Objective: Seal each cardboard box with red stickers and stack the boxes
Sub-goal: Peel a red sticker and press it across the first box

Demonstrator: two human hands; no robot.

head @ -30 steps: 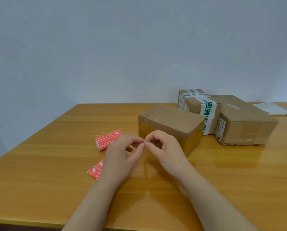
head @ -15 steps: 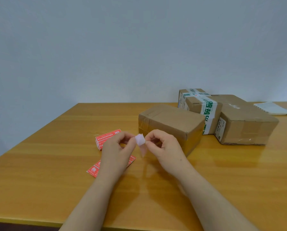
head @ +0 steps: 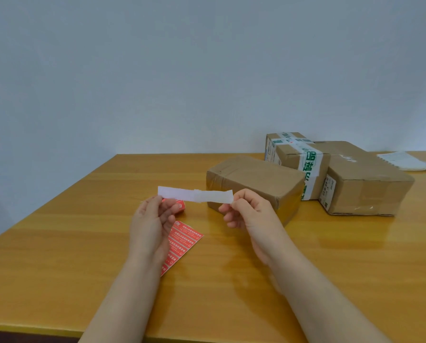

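Observation:
My left hand (head: 152, 219) and my right hand (head: 246, 211) hold a long white strip (head: 194, 195) stretched level between them, above the table. The right hand pinches its right end. The left hand's fingertips pinch it near its left end. Only the strip's pale side faces me. A red sticker sheet (head: 182, 241) lies flat on the wooden table (head: 58, 243) under my left wrist. A red sticker pack (head: 179, 206) shows partly behind my left fingers. The nearest cardboard box (head: 254, 181) sits just beyond my right hand.
A box with green-and-white tape (head: 296, 154) and a larger brown box (head: 365, 177) stand side by side at the back right. A white notepad (head: 400, 160) lies at the far right edge. A pale wall rises behind the table.
My hands have moved apart and risen. The small white piece pinched between them has been drawn out into a long strip.

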